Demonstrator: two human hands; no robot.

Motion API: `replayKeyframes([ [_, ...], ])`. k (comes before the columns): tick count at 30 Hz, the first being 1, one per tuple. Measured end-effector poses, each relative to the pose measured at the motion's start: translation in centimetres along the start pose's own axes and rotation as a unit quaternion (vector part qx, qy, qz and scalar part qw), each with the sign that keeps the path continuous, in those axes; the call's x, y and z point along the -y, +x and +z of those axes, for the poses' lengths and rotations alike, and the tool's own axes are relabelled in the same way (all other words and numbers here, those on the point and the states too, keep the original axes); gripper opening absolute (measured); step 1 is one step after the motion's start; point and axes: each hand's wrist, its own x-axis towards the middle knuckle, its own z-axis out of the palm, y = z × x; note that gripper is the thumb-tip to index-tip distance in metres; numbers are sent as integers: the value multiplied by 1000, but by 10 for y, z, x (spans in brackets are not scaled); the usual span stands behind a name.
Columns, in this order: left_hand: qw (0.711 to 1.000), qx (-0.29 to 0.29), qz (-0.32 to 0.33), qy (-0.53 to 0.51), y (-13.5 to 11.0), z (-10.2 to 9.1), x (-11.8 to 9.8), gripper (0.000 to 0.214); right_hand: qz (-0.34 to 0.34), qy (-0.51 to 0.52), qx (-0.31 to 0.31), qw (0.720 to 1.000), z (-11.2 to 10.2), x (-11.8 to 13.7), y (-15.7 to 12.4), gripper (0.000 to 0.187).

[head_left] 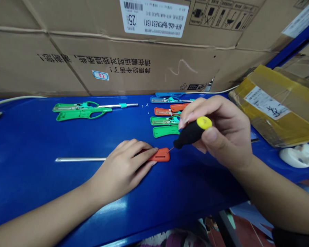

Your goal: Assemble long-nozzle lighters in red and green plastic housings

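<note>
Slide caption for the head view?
Left hand grips an orange lighter; right hand holds a screwdriver tip at its end.

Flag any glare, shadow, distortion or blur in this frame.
In the head view, pale glare lies on the blue table, below the left hand; in the head view, a soft shadow darkens the table below the right hand; in the head view, the carton's creases bend, perhaps lens distortion; in the head view, the white label's large print is readable, though upside down.
</note>
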Motion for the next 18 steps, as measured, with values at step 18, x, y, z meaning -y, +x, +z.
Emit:
replayKeyframes([
  [18,1000,1,2,3,0,-1,-1,27,11,51,28,998,-1,-2,2,20],
])
